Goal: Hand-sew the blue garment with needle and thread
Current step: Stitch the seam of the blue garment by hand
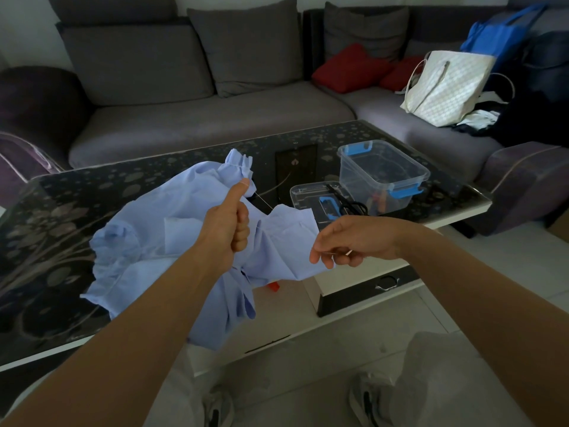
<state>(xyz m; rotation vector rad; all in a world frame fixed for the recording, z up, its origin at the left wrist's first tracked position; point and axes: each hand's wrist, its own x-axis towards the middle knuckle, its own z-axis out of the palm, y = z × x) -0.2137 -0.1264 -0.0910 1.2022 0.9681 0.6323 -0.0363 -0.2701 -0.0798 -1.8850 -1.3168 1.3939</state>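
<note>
Left hand (229,224) fisted round a bunch of the light-blue garment (144,232), thumb up and pressed on the gathered cuff — I log a firm grip. Just to its right, the right hand (348,241) pinches a thin needle (331,252) at its fingertips. A thread (264,203) runs straight from beside the left thumb into the cloth. Garment drapes below the left hand over the glass table (46,229) edge — clear plastic box (381,171) beyond the right hand.

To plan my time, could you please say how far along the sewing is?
Pale thread already runs through the light blue cloth garment. The left hand grips it; the right hand pinches the thin needle, mid-stitch. Finishing and cutting remain: the black scissors lie in the clear tray.
</note>
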